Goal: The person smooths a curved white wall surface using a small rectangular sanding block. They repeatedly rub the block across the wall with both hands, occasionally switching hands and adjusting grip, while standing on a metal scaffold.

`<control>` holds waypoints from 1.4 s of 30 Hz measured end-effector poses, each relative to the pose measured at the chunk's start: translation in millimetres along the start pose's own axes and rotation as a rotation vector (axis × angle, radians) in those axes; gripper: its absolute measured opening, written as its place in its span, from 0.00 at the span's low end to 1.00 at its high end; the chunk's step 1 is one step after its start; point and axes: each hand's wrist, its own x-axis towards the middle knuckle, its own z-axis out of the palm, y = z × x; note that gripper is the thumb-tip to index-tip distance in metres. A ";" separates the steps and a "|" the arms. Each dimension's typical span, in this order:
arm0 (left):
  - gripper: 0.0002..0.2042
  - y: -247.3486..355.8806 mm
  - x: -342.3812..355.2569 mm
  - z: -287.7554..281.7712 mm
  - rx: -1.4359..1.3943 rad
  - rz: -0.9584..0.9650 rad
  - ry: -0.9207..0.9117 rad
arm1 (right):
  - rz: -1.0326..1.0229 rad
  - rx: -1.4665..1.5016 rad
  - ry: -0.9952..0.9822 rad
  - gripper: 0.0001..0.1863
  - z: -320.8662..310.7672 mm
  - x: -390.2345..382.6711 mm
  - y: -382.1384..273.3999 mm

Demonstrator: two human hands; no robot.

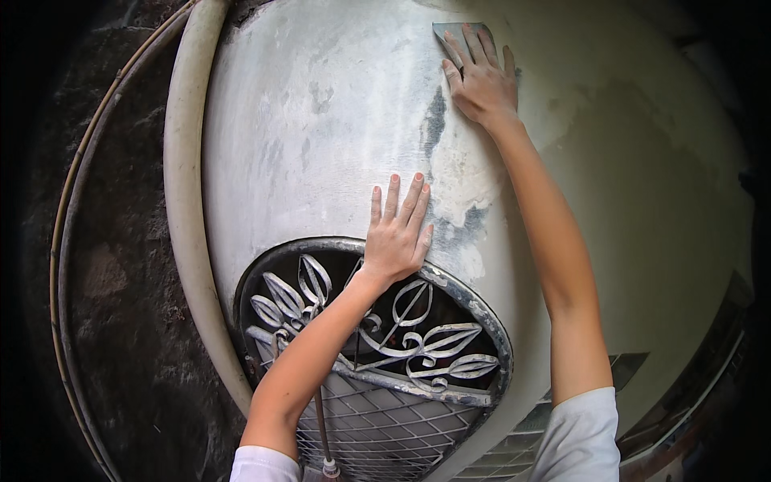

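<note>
High on the whitish wall [321,104], my right hand [486,84] presses a grey sheet of sandpaper [443,34] flat against the surface. Its fingers lie spread over the sheet, whose left corner sticks out past them. My left hand [395,233] rests open on the wall lower down, fingers stretched upward and nothing in it. It is just above the arched rim [474,301] of an opening. Between the two hands runs a rough patch [462,177] of pale filler with dark grey blotches.
Below my left hand, the arched opening holds a scrolled metal grille [409,341] with mesh [385,418] beneath it. A thick pale pipe [185,145] runs down the left side, beside a thin cane-like pole [60,233] and a dark rough wall [112,337]. A stick [323,426] stands below.
</note>
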 end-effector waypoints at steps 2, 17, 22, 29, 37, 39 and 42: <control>0.31 6.7 3.7 -1.6 -0.034 0.056 -0.027 | 0.046 0.037 0.019 0.28 5.2 12.9 2.3; 0.27 -0.4 6.6 -2.0 -0.124 -0.072 0.122 | 0.067 0.223 -0.101 0.29 -44.2 -130.3 -35.8; 0.24 -2.6 13.8 -11.6 -0.376 -0.054 0.228 | 0.088 0.218 -0.114 0.27 -52.0 -132.0 -40.7; 0.10 10.4 32.4 -43.9 -1.088 -0.131 0.196 | 0.231 0.887 -0.002 0.29 -97.9 -155.8 -64.6; 0.14 15.6 33.6 -62.5 -1.228 -0.037 0.108 | 1.079 1.996 0.169 0.30 -122.6 -167.9 -109.5; 0.14 12.4 29.2 -65.1 -1.128 0.011 0.165 | 0.963 2.100 0.161 0.33 -128.3 -168.4 -114.0; 0.15 12.7 21.2 -65.9 -1.085 -0.048 0.171 | 0.923 2.138 0.263 0.35 -133.1 -169.0 -127.8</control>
